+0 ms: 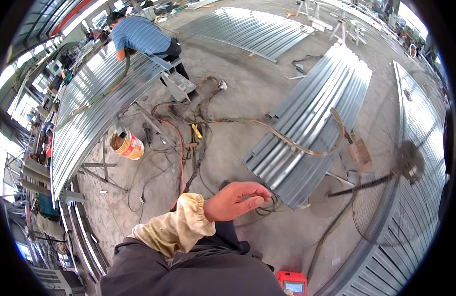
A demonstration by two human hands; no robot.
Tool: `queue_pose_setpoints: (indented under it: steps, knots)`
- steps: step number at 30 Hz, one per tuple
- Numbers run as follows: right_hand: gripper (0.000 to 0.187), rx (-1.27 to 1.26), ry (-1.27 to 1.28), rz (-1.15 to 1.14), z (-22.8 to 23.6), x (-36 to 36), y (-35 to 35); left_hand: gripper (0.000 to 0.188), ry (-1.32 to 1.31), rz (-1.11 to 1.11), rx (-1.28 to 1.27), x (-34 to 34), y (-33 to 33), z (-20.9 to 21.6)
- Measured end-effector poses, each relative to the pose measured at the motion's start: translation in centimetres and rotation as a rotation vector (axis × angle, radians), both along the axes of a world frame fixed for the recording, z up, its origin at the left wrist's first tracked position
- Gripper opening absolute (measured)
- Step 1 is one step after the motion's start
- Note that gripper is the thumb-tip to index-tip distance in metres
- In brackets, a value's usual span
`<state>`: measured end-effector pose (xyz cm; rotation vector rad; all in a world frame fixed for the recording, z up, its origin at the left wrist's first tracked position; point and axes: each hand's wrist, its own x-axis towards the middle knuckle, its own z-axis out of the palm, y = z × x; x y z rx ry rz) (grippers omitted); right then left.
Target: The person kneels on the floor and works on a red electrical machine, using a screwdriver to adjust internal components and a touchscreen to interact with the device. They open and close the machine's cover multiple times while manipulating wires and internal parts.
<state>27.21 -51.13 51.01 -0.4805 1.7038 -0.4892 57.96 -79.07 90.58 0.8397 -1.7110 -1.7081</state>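
Note:
My left hand [235,200], in a stained, cream-coloured sleeve, reaches across in front of my body toward the right. Its fingers are together and slightly bent, the thumb apart from them, and nothing shows in its grasp. Beyond the fingertips lie dark looped cables [266,209] and the near end of a stack of ribbed metal sheets [312,126]. At the lower edge is a red device with a screen [293,283]. A skin-coloured sliver beside it may be part of my right hand, but its fingers cannot be made out.
Cables and a red hose [181,165] cross the concrete floor. A paint bucket [127,145] stands below a ribbed metal sheet [97,111], over which a person in a blue shirt [139,35] bends. A wire-caged fan [410,163] stands at the right, beside another ribbed sheet [425,123].

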Motion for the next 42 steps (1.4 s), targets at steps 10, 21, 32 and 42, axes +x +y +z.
queue_pose_setpoints:
  steps: [10, 21, 32, 42]
  knots:
    - [0.046, 0.049, 0.156, 0.329, 4.2, 12.2, -17.3, 0.046, 0.653, -0.333, -0.568, 12.6, -28.7, 11.4]
    - [0.042, 0.145, -0.021, -0.015, 7.6, 14.0, -29.8, 0.050, 0.559, 0.033, -0.731, 24.2, -37.0, 9.4]
    - [0.038, 0.051, 0.101, 0.170, -5.1, 9.0, -36.1, 0.026, -0.329, 0.480, 0.189, 12.5, -42.4, -10.6]
    - [0.027, 0.173, 0.263, -0.038, -7.6, 16.0, -40.7, 0.030, -1.092, 0.271, 0.365, 18.4, -56.0, -67.0]
